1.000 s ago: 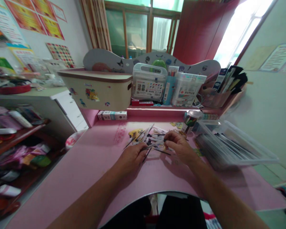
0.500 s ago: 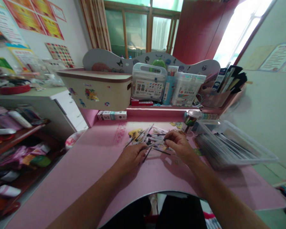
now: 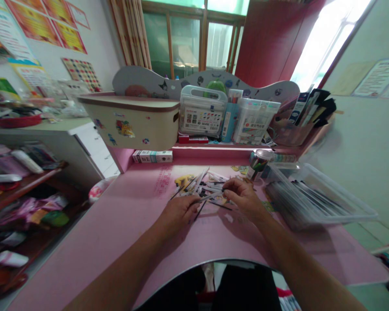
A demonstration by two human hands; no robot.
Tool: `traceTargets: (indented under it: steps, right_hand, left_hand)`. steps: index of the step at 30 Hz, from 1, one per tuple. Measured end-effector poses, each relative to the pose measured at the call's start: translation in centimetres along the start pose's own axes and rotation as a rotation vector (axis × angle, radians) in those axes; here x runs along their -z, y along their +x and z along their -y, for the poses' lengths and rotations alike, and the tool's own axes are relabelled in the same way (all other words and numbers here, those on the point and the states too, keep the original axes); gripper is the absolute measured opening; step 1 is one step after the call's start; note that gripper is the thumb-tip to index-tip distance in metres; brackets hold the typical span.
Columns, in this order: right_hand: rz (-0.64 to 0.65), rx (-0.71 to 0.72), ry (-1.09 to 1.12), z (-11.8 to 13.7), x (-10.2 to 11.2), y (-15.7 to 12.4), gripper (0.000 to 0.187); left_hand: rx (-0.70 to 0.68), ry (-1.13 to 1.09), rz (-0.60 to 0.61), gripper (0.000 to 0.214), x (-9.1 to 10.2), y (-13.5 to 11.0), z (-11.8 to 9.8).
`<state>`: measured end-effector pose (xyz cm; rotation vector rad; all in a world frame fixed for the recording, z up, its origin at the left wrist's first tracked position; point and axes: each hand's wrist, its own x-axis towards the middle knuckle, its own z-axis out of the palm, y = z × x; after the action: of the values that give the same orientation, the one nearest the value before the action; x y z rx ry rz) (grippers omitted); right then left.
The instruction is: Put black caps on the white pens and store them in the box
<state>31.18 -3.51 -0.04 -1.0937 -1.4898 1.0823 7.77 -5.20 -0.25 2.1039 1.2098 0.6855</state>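
Observation:
A loose heap of pens (image 3: 199,183) lies on the pink desk (image 3: 132,216) in front of me. My left hand (image 3: 178,211) rests on the desk with its fingers pinched on one end of a pen (image 3: 210,196). My right hand (image 3: 241,196) is closed on the other end of the same pen, just right of the heap. Both hands touch the near edge of the pile.
A clear plastic tray (image 3: 314,196) with pens stands at the right. A small tin (image 3: 257,164) of pencils stands behind my right hand. On the raised shelf are a beige storage box (image 3: 132,121) and marker cases (image 3: 202,112). Shelves with clutter (image 3: 22,190) flank the left.

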Motion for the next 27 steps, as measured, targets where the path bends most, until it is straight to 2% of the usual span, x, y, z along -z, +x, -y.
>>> traceTargets:
  steps: [13, 23, 27]
  right_hand:
    - [0.059, -0.024, -0.025, 0.0, 0.1, -0.2, 0.017]
    - [0.056, 0.121, -0.412, 0.9, -0.2, -0.8, 0.01]
    - [0.086, 0.113, -0.355, 1.0, -0.1, -0.9, 0.009]
  left_hand:
    - [0.044, -0.013, -0.028, 0.032, 0.2, 0.2, 0.4]
    - [0.004, -0.015, -0.038, 0.031, 0.1, 0.2, 0.8]
    - [0.021, -0.081, 0.007, 0.03, 0.3, 0.1, 0.5]
